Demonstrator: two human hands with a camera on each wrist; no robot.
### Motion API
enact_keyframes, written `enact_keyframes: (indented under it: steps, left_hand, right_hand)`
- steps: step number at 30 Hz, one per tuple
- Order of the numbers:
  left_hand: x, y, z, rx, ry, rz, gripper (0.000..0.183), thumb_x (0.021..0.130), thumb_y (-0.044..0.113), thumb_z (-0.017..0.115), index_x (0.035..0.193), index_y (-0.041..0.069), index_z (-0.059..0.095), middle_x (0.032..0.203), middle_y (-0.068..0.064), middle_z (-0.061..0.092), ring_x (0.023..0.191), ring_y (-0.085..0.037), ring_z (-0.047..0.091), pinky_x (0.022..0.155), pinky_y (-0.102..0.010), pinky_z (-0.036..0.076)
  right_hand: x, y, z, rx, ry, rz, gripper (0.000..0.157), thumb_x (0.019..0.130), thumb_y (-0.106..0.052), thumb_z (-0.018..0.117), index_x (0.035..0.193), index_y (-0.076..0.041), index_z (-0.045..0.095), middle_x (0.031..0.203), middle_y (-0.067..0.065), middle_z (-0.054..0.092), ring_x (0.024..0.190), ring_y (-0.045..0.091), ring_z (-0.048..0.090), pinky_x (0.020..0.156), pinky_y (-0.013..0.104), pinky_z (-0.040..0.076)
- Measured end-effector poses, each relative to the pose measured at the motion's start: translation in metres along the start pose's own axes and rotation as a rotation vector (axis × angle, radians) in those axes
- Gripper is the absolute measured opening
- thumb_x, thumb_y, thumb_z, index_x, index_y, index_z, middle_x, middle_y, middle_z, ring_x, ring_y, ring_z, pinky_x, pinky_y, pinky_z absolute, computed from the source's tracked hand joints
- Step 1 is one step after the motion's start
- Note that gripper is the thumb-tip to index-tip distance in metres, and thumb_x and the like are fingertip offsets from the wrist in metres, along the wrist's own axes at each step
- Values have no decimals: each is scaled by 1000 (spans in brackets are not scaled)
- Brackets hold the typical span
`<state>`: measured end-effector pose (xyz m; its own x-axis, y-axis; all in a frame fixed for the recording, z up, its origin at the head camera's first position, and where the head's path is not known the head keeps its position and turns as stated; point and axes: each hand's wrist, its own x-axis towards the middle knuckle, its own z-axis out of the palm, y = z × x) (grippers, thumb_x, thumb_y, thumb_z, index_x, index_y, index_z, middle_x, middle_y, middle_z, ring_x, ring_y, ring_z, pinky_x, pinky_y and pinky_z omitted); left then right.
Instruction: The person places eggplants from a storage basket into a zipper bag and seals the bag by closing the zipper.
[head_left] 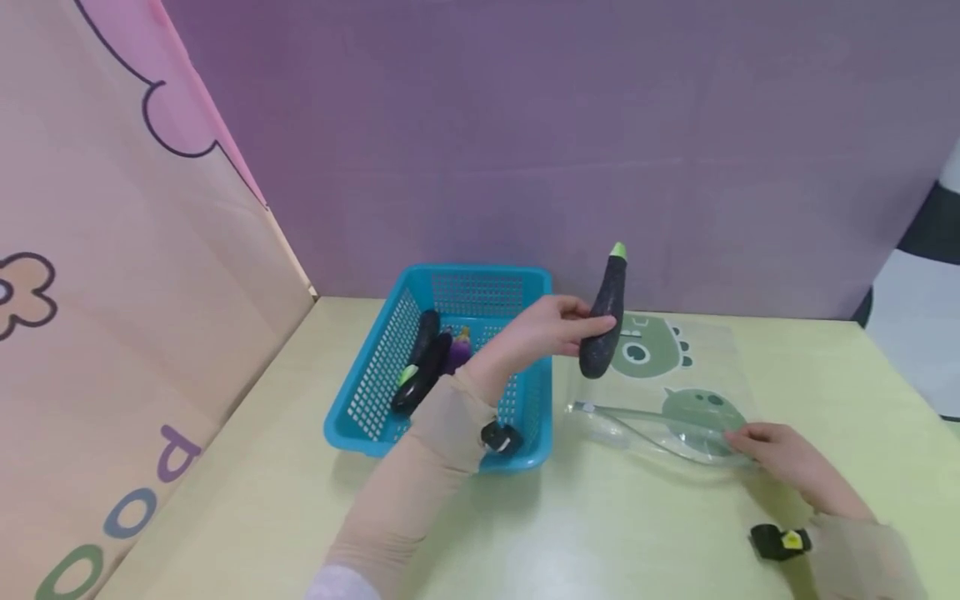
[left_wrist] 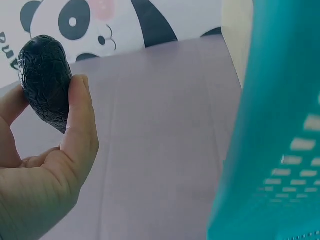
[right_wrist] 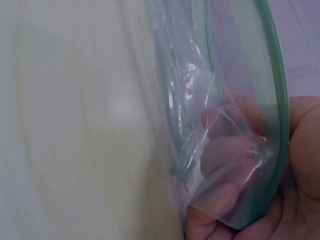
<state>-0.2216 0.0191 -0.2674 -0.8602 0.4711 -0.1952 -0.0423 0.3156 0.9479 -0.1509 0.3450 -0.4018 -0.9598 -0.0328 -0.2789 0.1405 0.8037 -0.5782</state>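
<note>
Our biggest thing is the purple wall (head_left: 525, 125) at the far side. Next comes the pale tabletop (head_left: 630, 533) that our things sit on. On its left part is a blue basket (head_left: 480, 269) full of little holes. Just right of the basket lies a clear bag (head_left: 667, 392) with green pictures on it. The bag's mouth is at the near side, and its edges are a little bit apart.

Our left hand (head_left: 558, 327) reaches over the basket to the right. Its grip is closed in, with thumb and fingers pinching one big eggplant (head_left: 611, 292). Our right hand (head_left: 780, 454) is at the near right corner of the bag, and its grip pinches the bag's edge. The eggplant is up in the air, right of the basket, with its green tip up. Two dark eggplants (head_left: 425, 377) and a small purple one (head_left: 459, 354) lie in the basket.

We think the step now is bringing the eggplant to the bag. The next move seems to need the mouth held wider, the eggplant tipped and brought nearer, then slid in gently.
</note>
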Motion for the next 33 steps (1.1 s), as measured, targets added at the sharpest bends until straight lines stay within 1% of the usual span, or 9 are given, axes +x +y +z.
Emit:
enact_keyframes:
  steps: [3,7,8,13,18,22,25,29,33]
  left_hand:
    - [-1,1,5,-9,-20,9,40,87,30,64,117,5,57,105,-8,63,90,-15,63,85,-32,54]
    - [-4,1,11,-3,-18,12,37,86,30,65,113,6,58,100,-6,64,86,-14,63,83,-32,55]
    - [-4,1,12,-1,-20,17,37,86,30,65,113,5,58,100,-6,64,85,-14,63,84,-33,55]
    - [-6,2,21,21,-44,44,39,86,31,65,115,6,58,100,-5,64,84,-12,63,79,-28,55]
    - [-8,3,29,16,-55,68,39,86,30,65,116,6,58,100,-4,64,82,-11,62,73,-24,54]
    - [-8,4,35,-4,-65,79,37,87,28,65,114,5,58,98,-4,65,81,-10,62,75,-25,54]
    - [-7,6,44,-4,-73,76,36,86,28,66,112,5,59,94,-3,65,77,-9,62,74,-24,54]
    - [-4,4,60,52,-109,82,36,85,29,67,110,4,59,89,-2,65,71,-9,63,70,-21,53]
    - [-4,1,71,71,-125,81,34,85,29,67,108,5,60,86,0,65,68,-9,64,70,-23,53]
  right_hand:
    - [0,0,0,-2,-1,-2,44,98,-38,40,98,0,62,80,0,55,73,11,44,63,23,38]
    - [1,0,-1,-3,-4,-2,44,98,-39,40,98,-1,62,81,1,55,74,12,44,63,23,38]
    - [1,0,-1,0,-5,-4,44,98,-38,40,98,0,62,81,1,55,74,13,44,63,24,37]
    - [0,0,-1,7,-4,-6,45,98,-37,40,101,3,61,82,1,56,75,13,45,64,24,39]
    - [0,1,0,19,-10,-3,46,98,-38,41,103,3,61,81,0,55,74,11,46,64,24,39]
    - [-2,1,0,25,-7,-1,45,98,-38,41,101,3,62,77,-1,53,71,10,44,62,23,38]
    - [-2,1,0,10,-4,3,45,98,-39,41,101,2,62,79,0,55,72,10,45,62,23,38]
    - [-1,1,-1,-11,2,-4,46,98,-39,41,102,1,62,83,1,57,75,11,46,63,24,39]
    - [-2,0,-1,3,7,-19,43,98,-37,42,98,0,63,77,0,52,69,9,43,60,24,37]
